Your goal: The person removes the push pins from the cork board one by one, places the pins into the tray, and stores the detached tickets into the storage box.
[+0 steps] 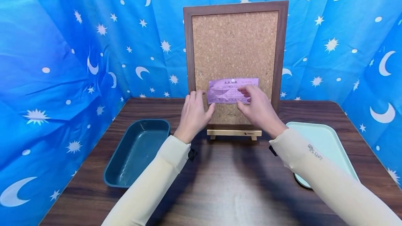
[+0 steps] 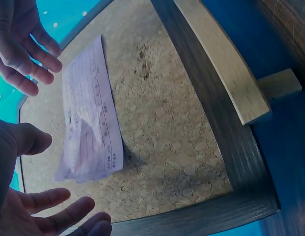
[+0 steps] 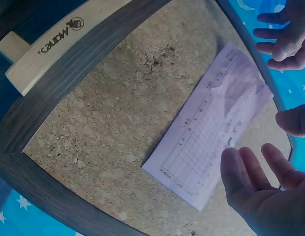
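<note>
A pinkish-purple printed slip (image 1: 223, 92) hangs on the lower part of a framed cork board (image 1: 235, 44). A white pushpin (image 1: 233, 80) sits at its top middle. The paper is creased toward its left side, and its lower left edge stands off the cork in the left wrist view. My left hand (image 1: 195, 114) is beside the left edge of the slip, fingers spread and apart from the thumb. My right hand (image 1: 259, 107) overlaps the right end of the slip in the head view, its fingers bent loosely with nothing between them.
The board leans on a small wooden stand (image 1: 233, 133) on the dark wood table (image 1: 226, 184). At left stands a deep teal tray (image 1: 138, 152); at right a pale mint tray (image 1: 320, 138) lies partly behind my right sleeve. Blue star-patterned cloth (image 1: 141, 44) surrounds the table's back and sides.
</note>
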`<state>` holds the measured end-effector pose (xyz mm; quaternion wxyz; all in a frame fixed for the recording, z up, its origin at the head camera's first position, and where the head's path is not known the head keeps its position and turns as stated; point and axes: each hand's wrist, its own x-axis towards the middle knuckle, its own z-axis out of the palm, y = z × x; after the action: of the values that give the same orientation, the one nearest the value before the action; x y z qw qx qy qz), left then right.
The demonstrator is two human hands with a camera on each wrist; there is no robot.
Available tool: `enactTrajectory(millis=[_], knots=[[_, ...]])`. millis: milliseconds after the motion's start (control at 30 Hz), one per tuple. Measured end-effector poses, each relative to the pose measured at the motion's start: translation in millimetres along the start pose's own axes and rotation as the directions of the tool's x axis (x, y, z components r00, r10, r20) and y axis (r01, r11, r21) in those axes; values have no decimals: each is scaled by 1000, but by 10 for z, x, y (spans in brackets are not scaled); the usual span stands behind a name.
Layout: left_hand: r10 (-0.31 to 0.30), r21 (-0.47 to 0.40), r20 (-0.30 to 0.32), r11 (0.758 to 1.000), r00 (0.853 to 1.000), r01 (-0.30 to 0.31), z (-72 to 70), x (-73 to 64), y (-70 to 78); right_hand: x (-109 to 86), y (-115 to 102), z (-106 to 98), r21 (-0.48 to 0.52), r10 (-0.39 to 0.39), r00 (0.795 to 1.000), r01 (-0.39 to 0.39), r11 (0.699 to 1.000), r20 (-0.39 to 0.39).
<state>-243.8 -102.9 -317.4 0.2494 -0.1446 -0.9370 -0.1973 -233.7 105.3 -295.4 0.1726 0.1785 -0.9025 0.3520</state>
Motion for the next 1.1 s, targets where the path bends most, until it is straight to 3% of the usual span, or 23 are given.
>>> enactTrajectory(millis=[433,767,1100], knots=[[-11,-41,-9,999,1000,11,92,181,-29,385,-5,43,-28,64,998,-63,998,26],[-33,-74,-48,997,998,29,137,315,4,618,17,114,-95,74,997,-77,992,-38],[-36,-88,-65,996,997,30,211,382,-9,710,-24,170,-129,68,994,-79,989,-84]])
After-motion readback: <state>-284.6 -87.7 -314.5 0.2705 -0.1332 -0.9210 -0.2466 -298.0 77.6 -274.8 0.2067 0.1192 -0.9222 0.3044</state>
